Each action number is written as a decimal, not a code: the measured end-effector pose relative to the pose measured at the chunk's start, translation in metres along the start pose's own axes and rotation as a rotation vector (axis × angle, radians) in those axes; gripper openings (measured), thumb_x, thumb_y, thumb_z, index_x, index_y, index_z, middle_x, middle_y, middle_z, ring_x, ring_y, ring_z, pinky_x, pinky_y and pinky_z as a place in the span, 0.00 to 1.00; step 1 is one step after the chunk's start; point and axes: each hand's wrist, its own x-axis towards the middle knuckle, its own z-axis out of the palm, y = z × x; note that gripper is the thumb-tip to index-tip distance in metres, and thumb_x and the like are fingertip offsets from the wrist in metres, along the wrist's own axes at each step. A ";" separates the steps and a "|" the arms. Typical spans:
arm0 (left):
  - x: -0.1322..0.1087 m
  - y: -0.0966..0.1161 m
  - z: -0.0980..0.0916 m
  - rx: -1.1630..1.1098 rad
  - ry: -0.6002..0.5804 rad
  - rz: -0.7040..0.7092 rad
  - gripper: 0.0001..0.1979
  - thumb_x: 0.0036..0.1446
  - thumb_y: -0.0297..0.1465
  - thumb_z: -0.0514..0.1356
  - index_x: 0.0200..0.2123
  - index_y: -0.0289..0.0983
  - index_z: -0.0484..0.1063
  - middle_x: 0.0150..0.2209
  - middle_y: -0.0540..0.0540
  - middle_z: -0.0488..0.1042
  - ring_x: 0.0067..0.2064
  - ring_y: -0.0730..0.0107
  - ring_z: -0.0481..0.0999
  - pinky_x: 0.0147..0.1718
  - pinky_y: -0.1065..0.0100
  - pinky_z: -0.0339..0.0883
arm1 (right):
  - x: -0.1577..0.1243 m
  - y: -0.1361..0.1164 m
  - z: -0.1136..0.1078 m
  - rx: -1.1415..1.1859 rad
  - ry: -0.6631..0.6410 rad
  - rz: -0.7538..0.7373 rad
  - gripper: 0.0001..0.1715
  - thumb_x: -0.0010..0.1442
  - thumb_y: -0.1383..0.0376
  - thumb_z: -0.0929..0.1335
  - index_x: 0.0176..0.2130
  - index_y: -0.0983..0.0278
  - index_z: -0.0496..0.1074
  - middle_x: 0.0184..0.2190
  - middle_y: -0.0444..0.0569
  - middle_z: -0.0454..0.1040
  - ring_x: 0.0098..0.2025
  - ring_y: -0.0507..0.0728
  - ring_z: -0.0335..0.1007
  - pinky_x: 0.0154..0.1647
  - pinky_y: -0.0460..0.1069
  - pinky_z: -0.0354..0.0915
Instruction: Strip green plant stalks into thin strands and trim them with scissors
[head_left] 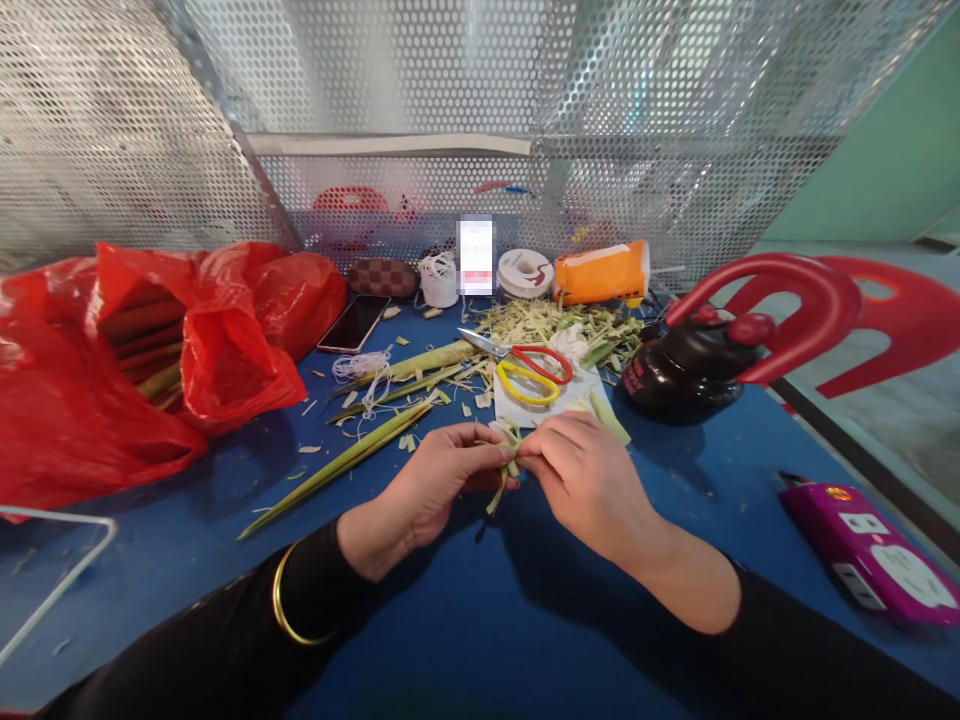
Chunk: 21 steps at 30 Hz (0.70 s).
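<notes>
Both hands meet over the front middle of the blue table, around a small bundle of pale green leaf strips (508, 436). My left hand (450, 465) pinches the bundle between thumb and fingers, and a strip end hangs down below. From the other side, my right hand (581, 475) has its fingertips pressed together on the bundle's right edge. Just beyond them, scissors with one red and one yellow handle (529, 372) lie partly on a white sheet (511, 412). A long green leaf spear (341, 462) rests left of my left hand.
Red plastic bags (247, 350) with reddish-brown stalks are at left. White string (362, 366), a phone (355, 324) and a heap of leaf scraps (570, 325) lie behind. A black pot (686, 370), an orange packet (602, 272) and a purple box (870, 550) stand right.
</notes>
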 end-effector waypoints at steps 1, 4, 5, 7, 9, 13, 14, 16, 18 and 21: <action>0.000 0.000 0.000 -0.011 0.000 -0.009 0.09 0.41 0.28 0.69 0.25 0.33 0.72 0.25 0.49 0.74 0.24 0.74 0.75 0.30 0.72 0.67 | 0.000 0.001 0.000 -0.044 0.012 -0.062 0.14 0.62 0.72 0.62 0.29 0.64 0.72 0.27 0.50 0.73 0.32 0.57 0.67 0.41 0.54 0.63; 0.000 0.001 -0.001 -0.035 -0.018 -0.038 0.08 0.41 0.28 0.68 0.24 0.33 0.71 0.23 0.50 0.73 0.24 0.74 0.74 0.29 0.72 0.67 | 0.001 0.004 0.000 -0.076 0.036 -0.176 0.13 0.63 0.72 0.61 0.32 0.63 0.72 0.37 0.52 0.76 0.41 0.57 0.70 0.49 0.55 0.60; 0.001 0.001 -0.001 -0.033 -0.027 -0.045 0.08 0.41 0.28 0.68 0.24 0.33 0.71 0.24 0.49 0.74 0.24 0.74 0.74 0.29 0.72 0.67 | 0.001 0.005 0.000 -0.056 0.030 -0.182 0.12 0.63 0.72 0.61 0.33 0.63 0.72 0.38 0.51 0.76 0.41 0.57 0.70 0.51 0.56 0.59; 0.001 0.001 -0.003 -0.016 -0.042 -0.055 0.08 0.42 0.28 0.68 0.25 0.33 0.72 0.26 0.48 0.75 0.24 0.74 0.75 0.30 0.72 0.67 | 0.001 0.006 0.002 0.010 -0.005 -0.155 0.11 0.63 0.72 0.62 0.35 0.63 0.71 0.36 0.49 0.77 0.38 0.55 0.71 0.52 0.56 0.59; 0.001 0.001 -0.005 0.004 -0.050 -0.063 0.08 0.42 0.29 0.68 0.25 0.33 0.72 0.28 0.46 0.76 0.25 0.73 0.76 0.31 0.71 0.67 | 0.001 0.006 0.002 0.082 -0.029 -0.085 0.09 0.64 0.71 0.62 0.34 0.62 0.70 0.31 0.47 0.76 0.34 0.54 0.71 0.49 0.54 0.61; 0.000 0.002 -0.006 0.027 -0.056 -0.052 0.09 0.42 0.30 0.69 0.25 0.34 0.72 0.28 0.46 0.77 0.25 0.71 0.77 0.30 0.71 0.66 | 0.000 0.003 0.003 0.186 -0.029 0.044 0.08 0.62 0.71 0.64 0.32 0.61 0.67 0.28 0.45 0.73 0.33 0.55 0.68 0.40 0.51 0.63; 0.000 0.002 -0.006 0.031 -0.057 -0.046 0.09 0.42 0.30 0.69 0.25 0.34 0.71 0.27 0.46 0.77 0.25 0.71 0.77 0.30 0.71 0.66 | -0.001 0.002 0.003 0.202 -0.031 0.068 0.07 0.61 0.72 0.64 0.32 0.61 0.67 0.28 0.45 0.72 0.33 0.55 0.67 0.39 0.50 0.63; 0.000 0.003 -0.006 0.040 -0.060 -0.039 0.10 0.42 0.30 0.69 0.26 0.34 0.71 0.27 0.46 0.77 0.25 0.71 0.77 0.31 0.70 0.66 | -0.001 0.001 0.002 0.239 -0.031 0.119 0.07 0.60 0.73 0.65 0.32 0.61 0.67 0.28 0.44 0.71 0.33 0.54 0.66 0.36 0.48 0.62; 0.001 0.004 -0.006 0.052 -0.067 -0.039 0.10 0.42 0.31 0.69 0.26 0.34 0.71 0.28 0.47 0.77 0.25 0.71 0.77 0.31 0.69 0.67 | -0.002 0.000 0.002 0.285 -0.035 0.177 0.07 0.59 0.73 0.66 0.32 0.61 0.67 0.27 0.43 0.71 0.32 0.53 0.66 0.34 0.47 0.61; 0.001 0.005 -0.006 0.066 -0.085 -0.039 0.11 0.42 0.31 0.69 0.27 0.34 0.71 0.28 0.48 0.76 0.26 0.71 0.76 0.32 0.69 0.66 | -0.001 -0.002 0.001 0.366 -0.033 0.273 0.07 0.58 0.73 0.67 0.31 0.61 0.69 0.27 0.41 0.72 0.30 0.52 0.67 0.33 0.46 0.61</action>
